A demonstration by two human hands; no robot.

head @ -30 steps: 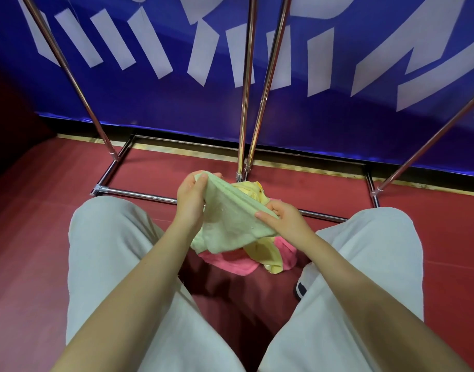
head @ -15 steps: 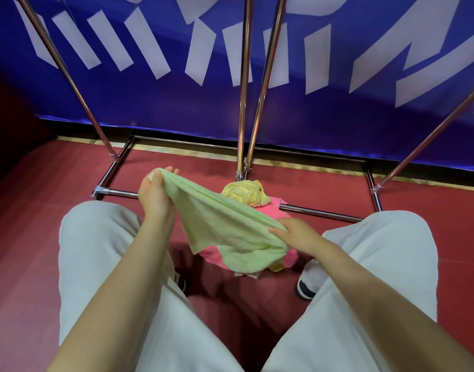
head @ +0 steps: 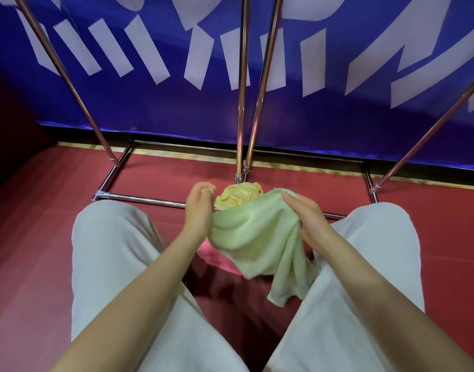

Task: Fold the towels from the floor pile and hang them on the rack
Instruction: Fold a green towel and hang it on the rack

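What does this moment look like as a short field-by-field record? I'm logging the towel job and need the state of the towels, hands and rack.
held towel: green towel, bunched, not yet folded, one end hanging down
left hand: grips the towel's left edge
right hand: grips its upper right part
floor pile: yellow towel and pink towel on the red floor, partly hidden
rack: chrome poles, no towel visible on them

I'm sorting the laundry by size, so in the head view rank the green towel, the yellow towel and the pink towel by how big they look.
1. green towel, though it is held up nearer the camera
2 and 3, unsure: yellow towel and pink towel, both crumpled and partly hidden behind the green one
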